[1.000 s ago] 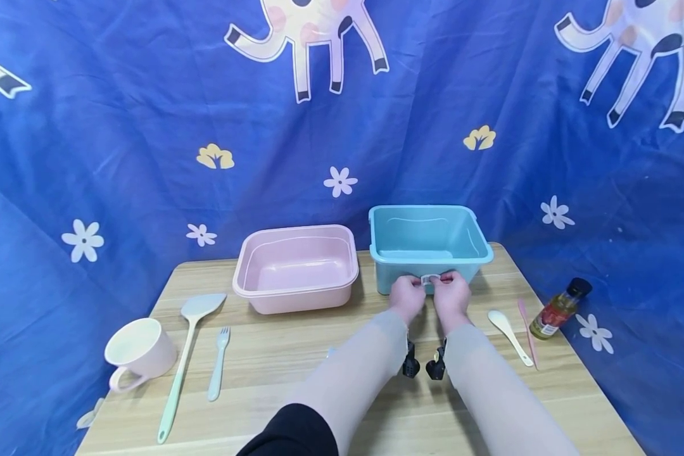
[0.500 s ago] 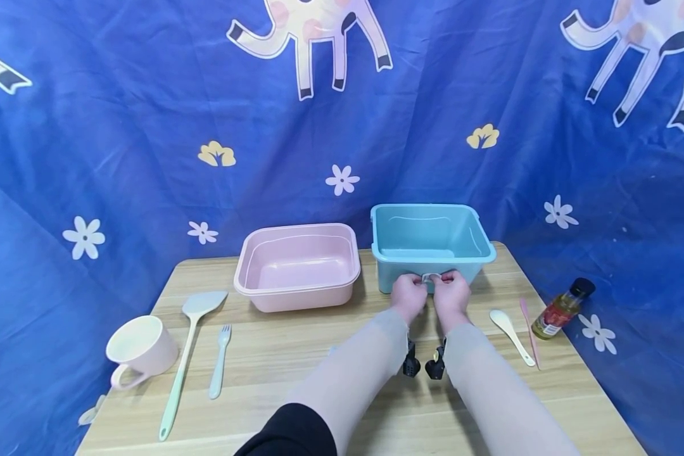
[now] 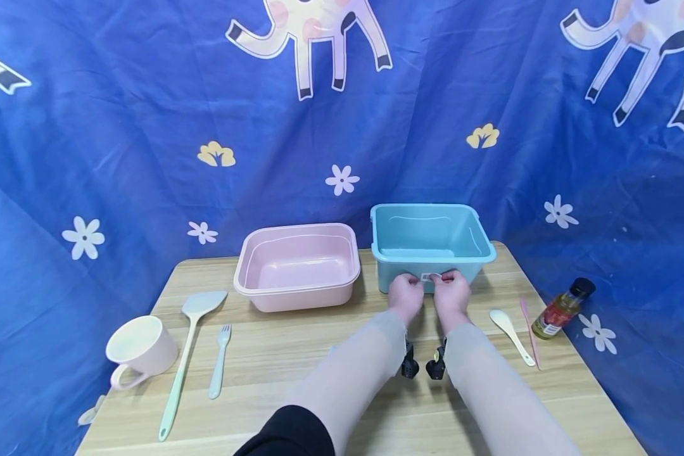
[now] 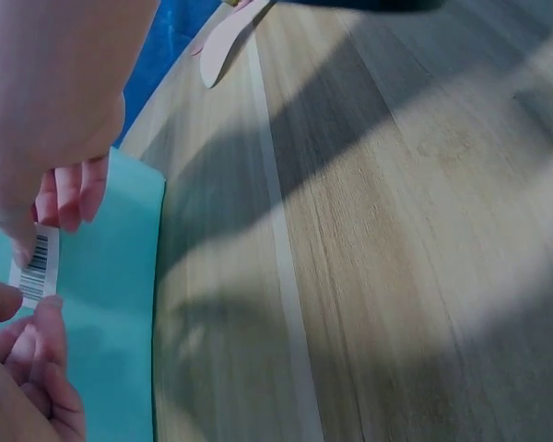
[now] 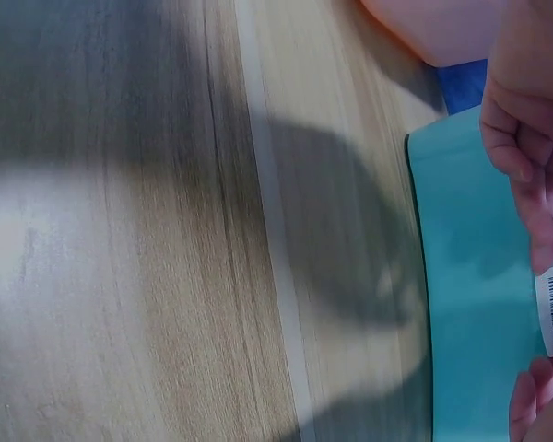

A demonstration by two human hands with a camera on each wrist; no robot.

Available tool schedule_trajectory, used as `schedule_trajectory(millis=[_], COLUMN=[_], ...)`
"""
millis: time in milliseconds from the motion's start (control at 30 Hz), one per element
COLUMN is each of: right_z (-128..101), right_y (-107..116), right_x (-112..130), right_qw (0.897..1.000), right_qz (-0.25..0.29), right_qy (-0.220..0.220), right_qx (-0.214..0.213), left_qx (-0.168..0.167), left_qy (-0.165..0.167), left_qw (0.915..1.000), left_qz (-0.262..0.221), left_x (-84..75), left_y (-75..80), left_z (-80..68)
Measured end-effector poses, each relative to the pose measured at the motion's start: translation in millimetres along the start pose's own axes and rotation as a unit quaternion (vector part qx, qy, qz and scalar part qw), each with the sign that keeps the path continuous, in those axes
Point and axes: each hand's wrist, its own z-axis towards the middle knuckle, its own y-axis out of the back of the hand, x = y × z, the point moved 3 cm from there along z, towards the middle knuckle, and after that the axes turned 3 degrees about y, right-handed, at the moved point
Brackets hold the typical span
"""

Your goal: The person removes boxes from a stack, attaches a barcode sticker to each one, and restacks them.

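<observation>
Papery white barcode sticker (image 3: 430,277) on the smooth teal plastic tub (image 3: 430,244) is pinched by left hand (image 3: 407,296) and right hand (image 3: 451,294).

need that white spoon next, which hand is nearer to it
Right. The right hand is at the teal tub's front wall, just left of the white spoon; the left hand is further left, beyond the right.

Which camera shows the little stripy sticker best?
The left wrist view: the barcode sticker shows whole, pinched between fingers against the teal bin. The right wrist view cuts it at the edge; the head view shows it tiny.
</observation>
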Motion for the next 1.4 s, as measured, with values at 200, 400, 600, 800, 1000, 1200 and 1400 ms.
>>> schedule_trajectory(millis=[200, 400, 600, 800, 1000, 1200, 1400], right_z=[0.2, 1.0, 0.6, 0.5, 1.7, 2.1, 3.6], right_y=[0.6, 0.4, 0.6, 0.3, 2.0, 4.7, 5.4], right_x=[-1.1, -1.9, -1.6, -1.2, -2.4, -2.7, -4.0], right_qw=[1.000, 1.000, 1.000, 1.000, 1.000, 1.000, 1.000], right_qz=[-0.003, -0.005, 0.001, -0.003, -0.007, -0.007, -0.004], right_qy=[-0.001, 0.003, 0.002, 0.001, 0.007, 0.011, 0.008], right_qx=[0.008, 0.009, 0.013, 0.015, 0.012, 0.011, 0.011], left_qx=[0.034, 0.049, 0.051, 0.047, 0.044, 0.044, 0.039], left_qy=[-0.018, -0.030, -0.039, -0.036, -0.021, -0.012, -0.008], left_qw=[0.9989, 0.9970, 0.9965, 0.9960, 0.9958, 0.9953, 0.9957], left_qz=[-0.028, -0.052, -0.054, -0.066, -0.078, -0.085, -0.084], left_x=[0.7, 0.8, -0.1, 0.7, 0.9, 0.6, 2.9], left_y=[-4.4, -9.4, -10.3, -11.0, -10.7, -11.4, -12.5], left_z=[-0.8, -1.2, -1.4, -1.7, -4.7, -5.7, -3.7])
